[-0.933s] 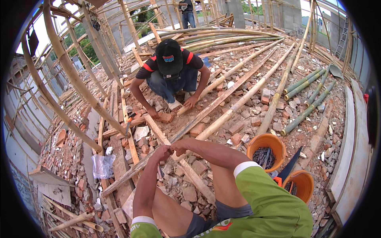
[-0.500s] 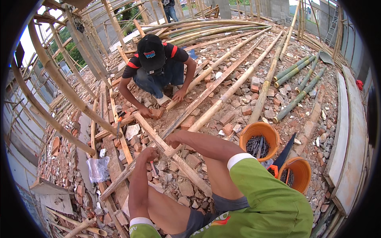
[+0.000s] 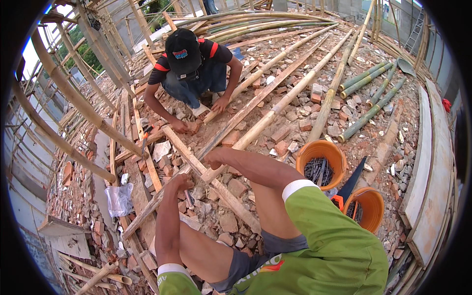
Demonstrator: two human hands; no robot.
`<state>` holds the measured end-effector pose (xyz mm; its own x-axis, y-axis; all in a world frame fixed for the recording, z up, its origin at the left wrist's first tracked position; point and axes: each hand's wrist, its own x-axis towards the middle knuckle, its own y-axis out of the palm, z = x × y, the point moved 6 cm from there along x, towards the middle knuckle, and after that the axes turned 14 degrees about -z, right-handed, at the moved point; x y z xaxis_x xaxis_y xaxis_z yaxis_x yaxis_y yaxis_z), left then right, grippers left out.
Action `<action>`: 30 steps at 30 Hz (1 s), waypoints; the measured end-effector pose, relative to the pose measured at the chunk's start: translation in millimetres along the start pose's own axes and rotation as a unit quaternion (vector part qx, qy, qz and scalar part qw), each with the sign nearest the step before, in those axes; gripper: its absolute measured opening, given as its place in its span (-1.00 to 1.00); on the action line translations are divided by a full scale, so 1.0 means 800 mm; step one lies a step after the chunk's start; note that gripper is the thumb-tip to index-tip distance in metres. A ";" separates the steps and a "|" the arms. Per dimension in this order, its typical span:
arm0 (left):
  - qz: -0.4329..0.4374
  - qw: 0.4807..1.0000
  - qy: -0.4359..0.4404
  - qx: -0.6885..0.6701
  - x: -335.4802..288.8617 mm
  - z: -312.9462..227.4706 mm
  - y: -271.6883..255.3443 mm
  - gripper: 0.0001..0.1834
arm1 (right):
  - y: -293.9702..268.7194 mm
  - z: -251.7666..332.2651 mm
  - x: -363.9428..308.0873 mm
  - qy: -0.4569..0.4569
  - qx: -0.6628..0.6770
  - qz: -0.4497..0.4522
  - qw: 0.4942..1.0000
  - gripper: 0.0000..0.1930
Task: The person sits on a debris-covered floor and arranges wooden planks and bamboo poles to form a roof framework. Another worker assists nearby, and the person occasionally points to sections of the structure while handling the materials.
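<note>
short batten (image 3: 227, 196): lies on the rubble between the person's knees and the crouching co-worker, slanting across a long board (image 3: 243, 117). near end of a long bamboo pole (image 3: 276, 111) meets it at the same crossing; which piece is uppermost there is hard to tell.

step in hand looks like steadying this crossing. to do it well, i judge: seat the pole end squarely against the batten, press straight down, not sideways, since round bamboo is likely to roll. loose brick below may rock, so check that the batten bears evenly before any force goes in. fingers best kept out from between pole and wood.

right hand (image 3: 214, 158): at the crossing, curled, knuckles up, beside the pole end and the long board. fingertips hidden; cannot tell whether it grips or only rests. arm reaches in from the right, forearm nearly level, elbow bent and raised outward over the right thigh.

left hand (image 3: 183, 182): loosely curled at the long board, left of the crossing and apart from the right hand. cannot tell if anything is in it. forearm rises steeply along the inside of the left leg, wrist bent inward.

farther out: co-worker (image 3: 189, 73) squats opposite, one hand on another bamboo pole, the other by a brick. to the right, two orange buckets (image 3: 338, 156) holding nails, a dark-bladed saw (image 3: 353, 181) between them.
</note>
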<state>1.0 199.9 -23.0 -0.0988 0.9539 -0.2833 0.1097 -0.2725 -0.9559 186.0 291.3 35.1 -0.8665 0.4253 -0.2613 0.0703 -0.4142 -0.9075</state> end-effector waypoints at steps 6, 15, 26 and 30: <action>0.028 0.998 -0.048 -0.011 -0.042 0.037 0.032 -0.33 | -0.011 0.068 -0.022 -0.057 -0.009 0.038 0.998 -0.62; 0.027 0.999 -0.045 0.011 -0.031 0.042 0.037 -0.34 | -0.001 0.047 -0.003 -0.064 0.005 0.011 0.998 -0.72; 0.023 0.999 -0.014 -0.030 0.024 0.023 0.051 -0.31 | 0.074 -0.009 0.037 -0.456 -0.667 0.057 0.586 -0.73; 0.005 0.996 0.068 0.055 -0.010 0.147 0.087 -0.31 | 0.064 0.073 0.072 -0.517 -0.655 -0.024 0.551 -0.77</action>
<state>-106.6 158.8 -96.6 0.0368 0.9574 -0.2863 0.0008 -0.2865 -0.9581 111.2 247.8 -7.1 -0.6537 -0.5550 -0.5145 -0.2554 0.8017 -0.5403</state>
